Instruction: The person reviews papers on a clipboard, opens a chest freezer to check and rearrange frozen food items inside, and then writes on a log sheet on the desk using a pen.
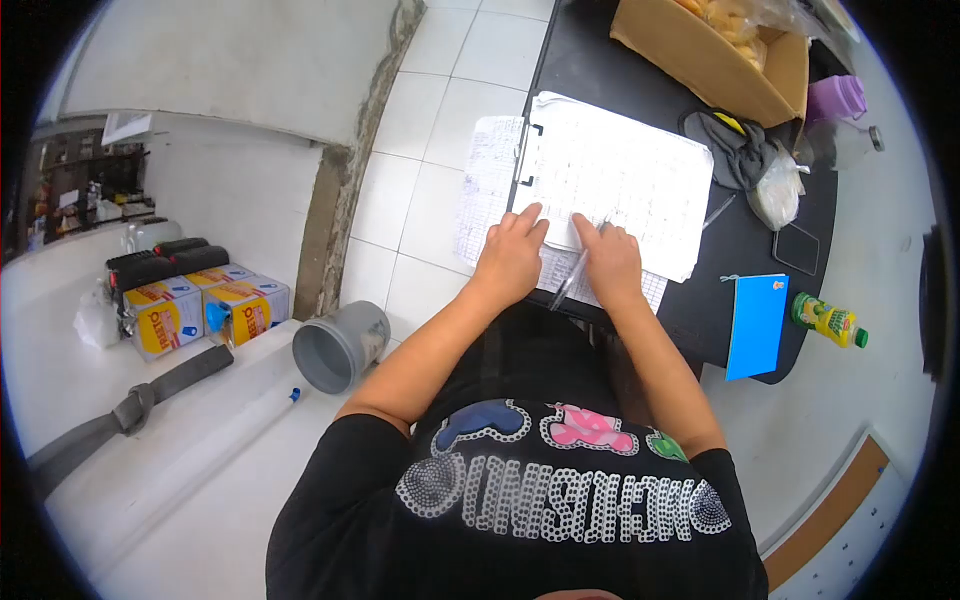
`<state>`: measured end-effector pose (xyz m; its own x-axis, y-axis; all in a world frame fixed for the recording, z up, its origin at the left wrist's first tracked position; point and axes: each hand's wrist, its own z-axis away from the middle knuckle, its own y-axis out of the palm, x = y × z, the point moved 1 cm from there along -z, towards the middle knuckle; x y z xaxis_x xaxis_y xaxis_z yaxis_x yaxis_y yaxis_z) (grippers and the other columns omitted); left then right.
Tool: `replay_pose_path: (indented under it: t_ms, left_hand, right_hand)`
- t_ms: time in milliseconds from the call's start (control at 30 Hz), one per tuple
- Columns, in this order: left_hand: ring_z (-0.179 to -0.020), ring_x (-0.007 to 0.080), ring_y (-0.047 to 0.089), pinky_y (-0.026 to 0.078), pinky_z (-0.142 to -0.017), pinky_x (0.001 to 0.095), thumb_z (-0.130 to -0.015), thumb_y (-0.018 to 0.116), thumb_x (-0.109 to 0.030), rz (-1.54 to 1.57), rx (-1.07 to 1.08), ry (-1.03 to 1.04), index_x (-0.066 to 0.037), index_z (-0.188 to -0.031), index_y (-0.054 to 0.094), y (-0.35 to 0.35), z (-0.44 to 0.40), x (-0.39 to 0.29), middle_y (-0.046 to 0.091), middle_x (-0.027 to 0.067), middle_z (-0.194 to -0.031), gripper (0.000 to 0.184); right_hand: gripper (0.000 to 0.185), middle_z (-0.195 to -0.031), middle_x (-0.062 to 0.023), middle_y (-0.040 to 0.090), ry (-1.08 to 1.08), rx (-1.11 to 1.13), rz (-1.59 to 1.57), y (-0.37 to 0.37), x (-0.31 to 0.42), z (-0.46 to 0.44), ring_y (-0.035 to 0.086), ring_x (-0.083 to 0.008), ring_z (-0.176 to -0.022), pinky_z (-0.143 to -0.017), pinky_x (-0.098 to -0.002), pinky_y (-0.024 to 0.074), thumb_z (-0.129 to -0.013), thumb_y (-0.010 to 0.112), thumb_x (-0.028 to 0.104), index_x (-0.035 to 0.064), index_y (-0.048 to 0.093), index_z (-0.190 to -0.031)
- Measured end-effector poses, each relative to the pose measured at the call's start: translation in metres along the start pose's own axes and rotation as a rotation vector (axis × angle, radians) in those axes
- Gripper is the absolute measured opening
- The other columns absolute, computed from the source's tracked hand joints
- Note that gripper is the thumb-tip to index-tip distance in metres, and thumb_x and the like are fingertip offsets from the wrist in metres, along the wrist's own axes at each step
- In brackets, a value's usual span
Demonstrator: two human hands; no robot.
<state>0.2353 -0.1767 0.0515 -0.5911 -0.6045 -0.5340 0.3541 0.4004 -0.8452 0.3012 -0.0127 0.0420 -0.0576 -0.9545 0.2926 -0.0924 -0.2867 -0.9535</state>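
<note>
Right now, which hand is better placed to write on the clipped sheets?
Probably the right hand: it has the pen between its fingers, while the left hand shows no pen and rests on the sheets.

My left hand [512, 258] rests on the papers [630, 175]; my right hand [613, 264], beside it, holds a pen [568, 283]. A notebook [757, 328] lies on the desk [692, 325] near a bottle [826, 320].
</note>
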Motion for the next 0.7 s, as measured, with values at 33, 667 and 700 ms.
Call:
replay_pose_path:
  t_ms: [33, 667, 700]
  left_hand:
    - [-0.101, 0.0307, 0.049, 0.041, -0.083, 0.0417, -0.071, 0.053, 0.000, 0.009, -0.006, 0.012, 0.001, -0.110, 0.057, 0.001, 0.000, 0.004, 0.047, 0.0162, -0.127, 0.039]
    - [-0.095, 0.0324, 0.051, 0.046, -0.076, 0.0408, -0.068, 0.055, 0.001, 0.043, 0.105, 0.048, -0.002, -0.114, 0.054, -0.002, -0.010, 0.016, 0.040, 0.0198, -0.133, 0.046]
    - [-0.095, 0.0325, 0.050, 0.046, -0.076, 0.0408, -0.068, 0.055, 0.001, 0.039, 0.106, 0.052, -0.002, -0.114, 0.054, -0.002, -0.010, 0.016, 0.040, 0.0198, -0.134, 0.046]
  right_hand:
    - [0.045, -0.074, -0.0084, 0.053, 0.001, 0.002, 0.009, 0.004, 0.006, -0.005, 0.054, -0.0252, -0.072, -0.065, -0.0385, 0.0415, -0.076, 0.054, 0.007, 0.0187, 0.054, -0.119]
    - [0.058, -0.074, -0.0066, 0.056, 0.075, 0.218, 0.190, 0.019, 0.029, -0.031, 0.057, -0.0221, -0.066, -0.063, -0.0372, 0.0405, -0.080, 0.050, 0.010, 0.0279, 0.042, -0.134]
    - [0.060, -0.072, -0.0064, 0.055, 0.068, 0.198, 0.189, 0.019, 0.029, -0.031, 0.056, -0.0219, -0.065, -0.062, -0.0370, 0.0396, -0.079, 0.050, 0.008, 0.0282, 0.042, -0.135]
